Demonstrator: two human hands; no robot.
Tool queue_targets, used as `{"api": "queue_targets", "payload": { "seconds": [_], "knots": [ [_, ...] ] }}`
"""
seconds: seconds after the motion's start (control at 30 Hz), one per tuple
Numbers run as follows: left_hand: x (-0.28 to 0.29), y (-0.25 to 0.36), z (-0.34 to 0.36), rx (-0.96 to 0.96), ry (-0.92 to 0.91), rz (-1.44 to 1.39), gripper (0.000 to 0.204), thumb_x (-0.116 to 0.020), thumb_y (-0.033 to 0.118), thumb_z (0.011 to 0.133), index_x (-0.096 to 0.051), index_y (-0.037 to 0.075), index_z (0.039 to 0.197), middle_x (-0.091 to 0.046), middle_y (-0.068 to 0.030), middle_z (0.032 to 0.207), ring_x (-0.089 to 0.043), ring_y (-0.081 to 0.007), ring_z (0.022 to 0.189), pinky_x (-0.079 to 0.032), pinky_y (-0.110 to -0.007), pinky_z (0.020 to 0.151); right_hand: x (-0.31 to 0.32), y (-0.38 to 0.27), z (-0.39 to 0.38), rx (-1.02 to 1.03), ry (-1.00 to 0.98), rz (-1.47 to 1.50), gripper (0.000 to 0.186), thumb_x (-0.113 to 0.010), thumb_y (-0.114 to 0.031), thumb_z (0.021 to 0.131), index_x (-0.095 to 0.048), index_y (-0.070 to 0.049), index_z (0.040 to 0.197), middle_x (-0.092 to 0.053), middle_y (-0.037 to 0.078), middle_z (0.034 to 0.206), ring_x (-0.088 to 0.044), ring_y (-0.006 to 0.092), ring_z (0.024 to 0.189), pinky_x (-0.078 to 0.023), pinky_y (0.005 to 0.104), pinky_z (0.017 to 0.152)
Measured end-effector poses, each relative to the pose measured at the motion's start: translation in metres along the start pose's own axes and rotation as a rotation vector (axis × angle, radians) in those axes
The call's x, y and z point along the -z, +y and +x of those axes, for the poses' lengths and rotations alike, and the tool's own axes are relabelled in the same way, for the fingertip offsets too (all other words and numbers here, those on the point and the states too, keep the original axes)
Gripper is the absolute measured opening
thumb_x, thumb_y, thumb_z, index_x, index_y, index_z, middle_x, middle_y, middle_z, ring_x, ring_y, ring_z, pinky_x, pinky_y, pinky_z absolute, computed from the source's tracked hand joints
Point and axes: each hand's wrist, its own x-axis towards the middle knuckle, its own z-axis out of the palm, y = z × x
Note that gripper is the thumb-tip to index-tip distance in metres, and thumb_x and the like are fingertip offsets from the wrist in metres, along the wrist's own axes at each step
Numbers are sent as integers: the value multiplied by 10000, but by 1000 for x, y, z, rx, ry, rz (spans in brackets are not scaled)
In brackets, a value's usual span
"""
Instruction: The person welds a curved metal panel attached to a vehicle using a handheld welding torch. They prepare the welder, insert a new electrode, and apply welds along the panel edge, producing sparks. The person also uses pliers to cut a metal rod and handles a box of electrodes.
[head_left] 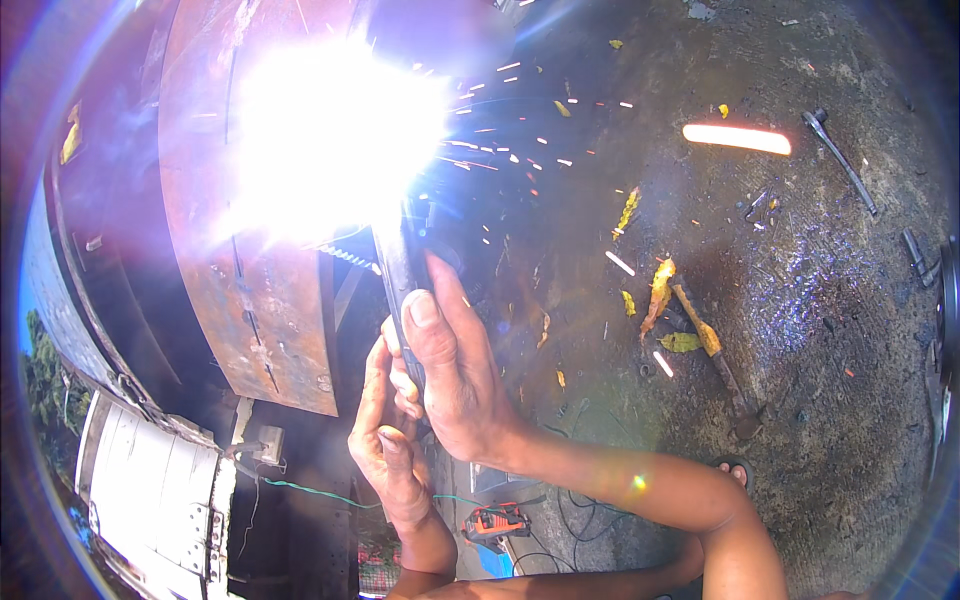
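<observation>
My right hand (455,375) is wrapped round the dark, slim handle of a welding electrode holder (398,272), thumb along its top. A dazzling white arc (340,140) burns at the far end, hiding the tip and the metal beneath. Sparks fly off to the right. Close at the left, my left hand (388,465) is cupped beside the right fingers, its thumb apart; whether it touches the handle I cannot tell. A rusty curved steel plate (285,340) with a dark seam lies left of the arc. A short twisted rod (350,259) shows beneath the glare.
A glowing orange-white streak (737,139) crosses the view at upper right. A ratchet wrench (842,165), dry leaves (658,292) and a hammer-like tool (712,345) lie on the concrete. An orange machine (495,522) with cables sits below. White riveted metal (150,480) stands at lower left.
</observation>
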Motion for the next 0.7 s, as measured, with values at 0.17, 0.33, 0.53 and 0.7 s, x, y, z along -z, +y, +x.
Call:
{"api": "queue_targets", "payload": {
  "seconds": [0.17, 0.33, 0.53, 0.7],
  "knots": [
    [-8, 0, 2, 22, 120, -6, 1048, -629, 681, 819, -372, -149, 1404, -452, -181, 1423, -514, -166, 1138, -432, -271, 959, -2, 0, 1, 2, 30, -31, 650, -370, -484, 1034, -213, -49, 1492, -468, 26, 836, -433, 51, 605, -392, 199, 497],
    [-2, -9, 4, 12, -62, -22, 992, -585, 610, 891, -276, -160, 1435, -401, -245, 1451, -448, -287, 1327, -338, -388, 1116, -4, -2, -2, -3, 141, 235, 557, -414, -414, 1039, -243, -66, 1439, -437, -10, 765, -367, 13, 482, -320, 189, 418],
    [1, -21, 3, 41, -91, -62, 976, -614, 574, 893, -273, -163, 1435, -406, -237, 1452, -466, -265, 1312, -367, -369, 1094, 5, 4, -4, -49, 162, 253, 517, -418, -419, 1037, -279, -71, 1393, -425, -3, 795, -385, 13, 525, -336, 181, 433],
    [1, -17, 1, 23, -62, -56, 975, -606, 584, 892, -288, -166, 1427, -420, -252, 1437, -475, -282, 1305, -372, -378, 1093, 3, 0, -5, -55, 122, 205, 505, -423, -395, 1040, -294, -57, 1393, -417, -22, 763, -376, 14, 524, -335, 183, 439]
  ]
}}
